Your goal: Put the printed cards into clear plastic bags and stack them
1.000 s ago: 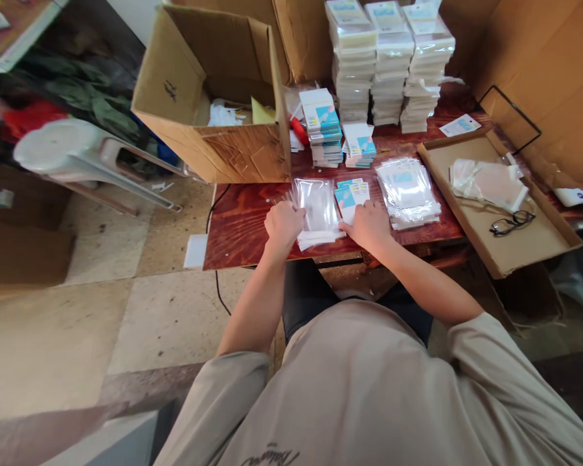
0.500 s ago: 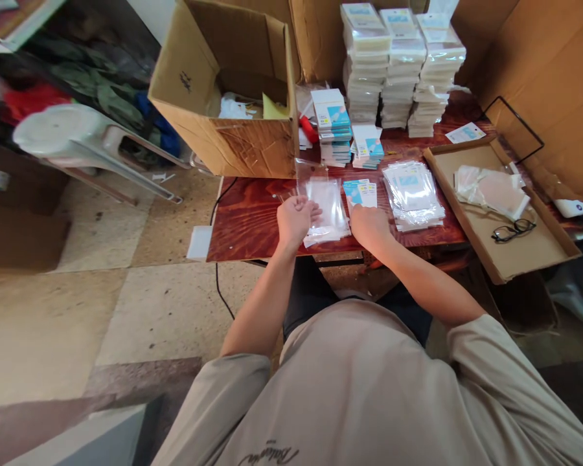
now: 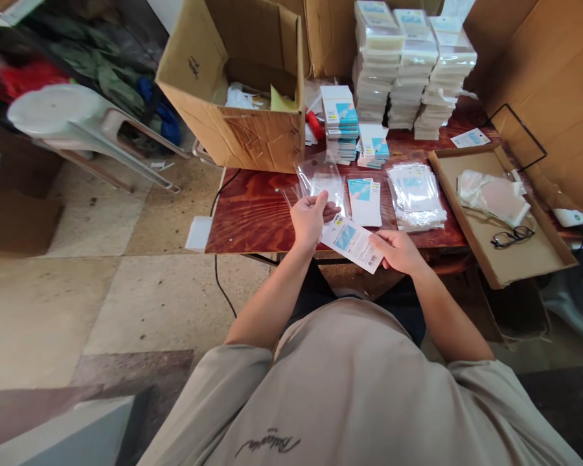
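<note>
My right hand point(image 3: 399, 251) pinches the right end of a printed card point(image 3: 352, 243), white with a blue picture and small text, tilted at the table's front edge. My left hand point(image 3: 311, 219) is at the card's other end, fingers curled around the lower part of a clear plastic bag point(image 3: 315, 176); its exact grip is partly hidden. Between the hands and the stacks, a small pile of blue-and-white cards point(image 3: 366, 210) lies on the table. To its right is a pile of filled clear bags point(image 3: 415, 194) with cards inside.
An open cardboard box point(image 3: 260, 139) stands at the back left of the red-brown table point(image 3: 252, 220). Card stacks point(image 3: 340, 120) and tall stacks of bagged packs point(image 3: 376, 71) stand behind. On the right, a shallow cardboard tray point(image 3: 525, 262) holds plastic bags and glasses point(image 3: 512, 237). A white stool point(image 3: 53, 113) stands left.
My right hand has taken a card from the small pile and brought it toward me and across to my left hand. The left hand has shifted slightly right, beside the clear bag.
</note>
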